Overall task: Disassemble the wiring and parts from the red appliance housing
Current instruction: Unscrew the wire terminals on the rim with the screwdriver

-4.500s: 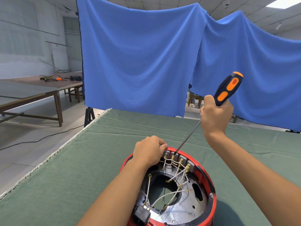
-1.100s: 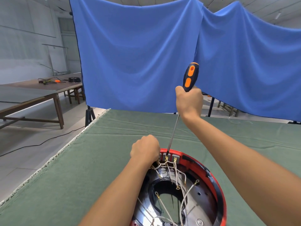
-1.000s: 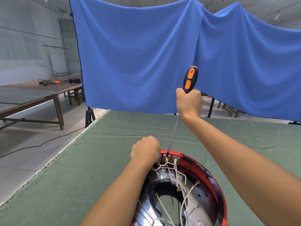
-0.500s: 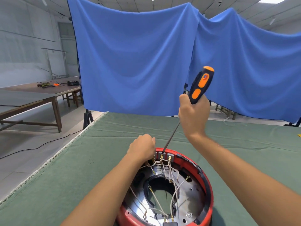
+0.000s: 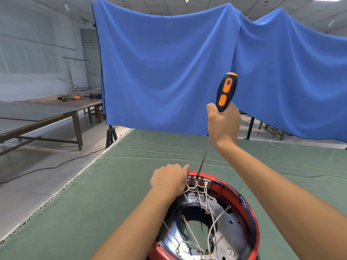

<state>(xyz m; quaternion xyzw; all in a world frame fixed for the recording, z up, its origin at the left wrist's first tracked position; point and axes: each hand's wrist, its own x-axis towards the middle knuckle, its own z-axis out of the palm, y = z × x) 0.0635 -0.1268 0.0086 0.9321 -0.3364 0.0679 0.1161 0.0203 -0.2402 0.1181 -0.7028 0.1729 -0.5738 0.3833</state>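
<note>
Red plastic rings the appliance housing (image 5: 250,212), which lies open side up on the green cloth of the table (image 5: 112,184) right in front of me, its near edge cut off by the bottom of the view. Inside the housing, a shiny metal plate (image 5: 232,228) surrounds a dark central opening, and white wires (image 5: 212,222) with brass ring terminals cross over it, several of them loose at one end. At the housing's far rim the wires run up to a row of grey terminals (image 5: 199,182).

My left hand (image 5: 169,182) rests on that far rim, just left of the terminals, its fingers curled over the edge and gripping it, the thumb lying along the top. My right hand (image 5: 223,124) is raised above and beyond the housing, fingers wrapped tight around the black and orange handle of a screwdriver (image 5: 225,92). Its thin steel shaft slants down from my fist, and the tip meets the terminal row just right of my left thumb.

Beyond the housing the table stretches away bare green. Past its far edge hangs a blue cloth backdrop (image 5: 169,72). Far left of the housing stands a long wooden table (image 5: 56,109) with cables and small tools on it, and a black cable (image 5: 47,167) trails across the floor.
</note>
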